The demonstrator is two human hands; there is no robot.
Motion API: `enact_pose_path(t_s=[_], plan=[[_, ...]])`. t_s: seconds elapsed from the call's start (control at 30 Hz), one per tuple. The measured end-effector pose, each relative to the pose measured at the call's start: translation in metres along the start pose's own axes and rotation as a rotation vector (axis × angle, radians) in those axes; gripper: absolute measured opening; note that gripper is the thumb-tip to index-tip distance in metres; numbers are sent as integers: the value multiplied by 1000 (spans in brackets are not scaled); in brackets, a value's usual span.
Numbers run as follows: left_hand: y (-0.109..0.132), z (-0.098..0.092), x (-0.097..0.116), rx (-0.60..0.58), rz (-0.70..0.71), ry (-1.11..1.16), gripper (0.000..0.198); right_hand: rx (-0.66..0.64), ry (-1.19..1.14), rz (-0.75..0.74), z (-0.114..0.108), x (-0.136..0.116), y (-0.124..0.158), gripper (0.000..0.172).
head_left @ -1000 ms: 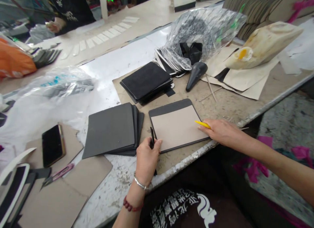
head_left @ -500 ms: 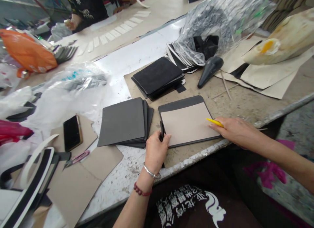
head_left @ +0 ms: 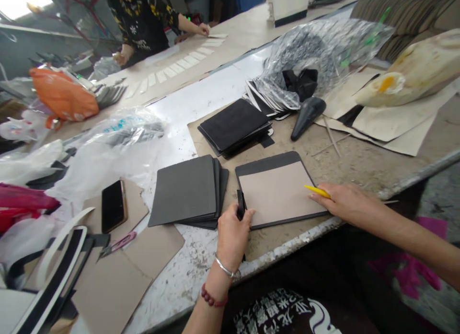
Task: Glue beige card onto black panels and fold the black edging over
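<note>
white chinese lettering and a curling white emblem cross a person's dark garment, partly cut off at the bottom edge. above them, a beige sheet lies on a dark grey panel on the work surface, the panel showing as a band along the far side. fingers of the right hand grip a yellow pointed tool at the panel's right edge, its rear end hidden in the grasp. fingers of the left hand pinch a narrow black piece by the left edge, mostly covered, its full shape impossible to tell. just left sits a dark grey stack. blue writing on a clear plastic bag is too blurred to read, as is white lettering on a co-worker, whose head is cut off at the top.
</note>
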State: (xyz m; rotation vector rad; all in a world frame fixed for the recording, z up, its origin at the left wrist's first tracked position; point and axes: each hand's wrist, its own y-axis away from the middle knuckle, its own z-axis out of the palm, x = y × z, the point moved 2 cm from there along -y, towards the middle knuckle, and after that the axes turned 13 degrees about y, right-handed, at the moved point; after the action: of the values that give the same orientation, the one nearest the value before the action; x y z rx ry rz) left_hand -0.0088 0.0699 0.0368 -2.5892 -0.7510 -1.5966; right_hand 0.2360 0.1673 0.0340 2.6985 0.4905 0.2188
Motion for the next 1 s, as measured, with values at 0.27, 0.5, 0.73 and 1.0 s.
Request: enact_pose_path(t_s=[0.27, 0.5, 0.73, 1.0], plan=[[-2, 1, -7, -51, -60, 45, 31, -4, 13, 30, -20, -9, 12, 31], [-4, 1, -4, -74, -101, 34, 36, 50, 10, 9, -24, -12, 16, 31], [2, -1, 3, -47, 31, -113, 25, 41, 77, 12, -21, -13, 14, 31], [7, 0, 9, -91, 222, -126, 33, 16, 109, 16, -16, -13, 12, 31]])
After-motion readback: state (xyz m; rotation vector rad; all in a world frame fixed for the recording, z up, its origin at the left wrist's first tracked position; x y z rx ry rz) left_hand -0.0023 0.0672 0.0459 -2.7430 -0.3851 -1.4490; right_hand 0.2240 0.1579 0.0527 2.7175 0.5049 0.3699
